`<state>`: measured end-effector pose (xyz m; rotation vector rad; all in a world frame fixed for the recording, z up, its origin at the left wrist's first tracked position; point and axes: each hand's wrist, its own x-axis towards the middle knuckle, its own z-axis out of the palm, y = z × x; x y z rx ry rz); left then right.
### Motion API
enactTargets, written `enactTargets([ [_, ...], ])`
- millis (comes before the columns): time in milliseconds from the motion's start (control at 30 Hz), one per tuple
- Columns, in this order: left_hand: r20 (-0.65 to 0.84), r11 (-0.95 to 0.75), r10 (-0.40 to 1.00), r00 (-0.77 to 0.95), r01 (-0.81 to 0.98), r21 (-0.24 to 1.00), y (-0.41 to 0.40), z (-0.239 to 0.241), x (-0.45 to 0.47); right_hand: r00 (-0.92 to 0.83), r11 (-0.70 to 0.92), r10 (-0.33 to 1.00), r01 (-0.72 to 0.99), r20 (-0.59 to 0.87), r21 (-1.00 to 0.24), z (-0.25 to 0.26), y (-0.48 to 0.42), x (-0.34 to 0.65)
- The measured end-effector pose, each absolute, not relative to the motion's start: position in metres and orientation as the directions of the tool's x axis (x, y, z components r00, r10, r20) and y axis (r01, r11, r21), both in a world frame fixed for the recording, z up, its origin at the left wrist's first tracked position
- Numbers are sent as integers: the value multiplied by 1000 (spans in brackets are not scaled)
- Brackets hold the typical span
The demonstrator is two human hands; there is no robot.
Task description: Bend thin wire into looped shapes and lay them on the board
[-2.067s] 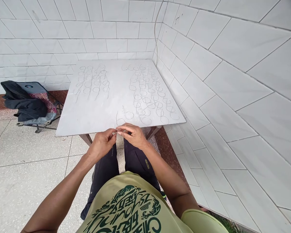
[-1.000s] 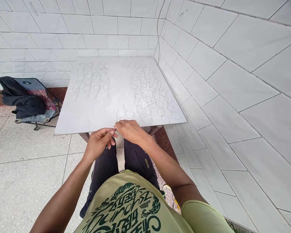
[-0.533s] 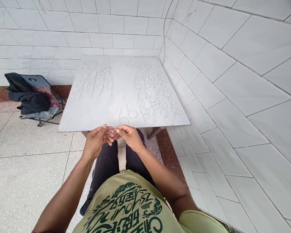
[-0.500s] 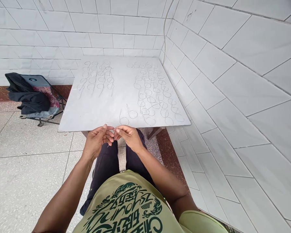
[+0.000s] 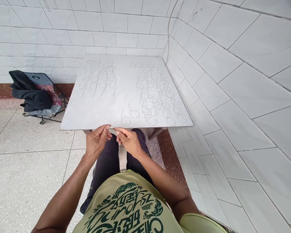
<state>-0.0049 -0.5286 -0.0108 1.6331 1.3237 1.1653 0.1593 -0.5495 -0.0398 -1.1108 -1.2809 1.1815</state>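
My left hand (image 5: 97, 139) and my right hand (image 5: 129, 141) are close together just in front of the table's near edge, above my knees. Each has thumb and forefinger pinched on a thin wire (image 5: 118, 148), most of it hidden by the fingers. An end of it hangs below my right hand. Just beyond, on the white tabletop (image 5: 92, 113), lies a thin wire loop with a straight tail (image 5: 121, 115), shaped like a 6. Another similar loop (image 5: 135, 114) is beside it.
Rows of similar thin loops lie at the table's back left (image 5: 103, 77) and along its right side (image 5: 155, 94). A folding chair (image 5: 46, 110) with dark cloth (image 5: 35, 94) stands at left. A white tiled wall (image 5: 223, 106) closes off the right; a cable (image 5: 168, 35) runs down the corner.
My hands have drawn slightly apart, and the fingertips now pinch more closely. The wire end that showed under my left hand now hangs below my right. The view has shifted a little.
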Motion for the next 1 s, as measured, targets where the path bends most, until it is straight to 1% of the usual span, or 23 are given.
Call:
enactTargets([
  [100, 181, -178, 983, 17, 293, 940, -529, -10, -1, -66, 108, 992, -7, 108, -994, -42, -549, 157],
  [233, 100, -92, 994, -48, 145, 985, -528, -8, 8, -81, 94, 992, -51, 98, -994, -44, -548, 152],
  [367, 106, -98, 989, -108, 74, 992, -524, -12, 13, -105, 91, 990, -41, 95, -995, -47, -549, 150],
  [500, 115, -108, 987, -109, 61, 992, -522, -17, 13, -113, 137, 985, 27, 133, -990, -52, -551, 151],
  [700, 108, -101, 988, -111, 64, 993, -521, -16, 11, -99, 115, 989, 56, 109, -992, -52, -554, 152],
  [900, 89, -81, 992, -94, 93, 992, -518, -16, 8, -136, 195, 976, 220, 168, -956, -54, -558, 154],
  [1000, 85, -77, 993, -85, 89, 993, -517, -17, 7, -141, 208, 974, 236, 178, -949, -55, -558, 155],
])
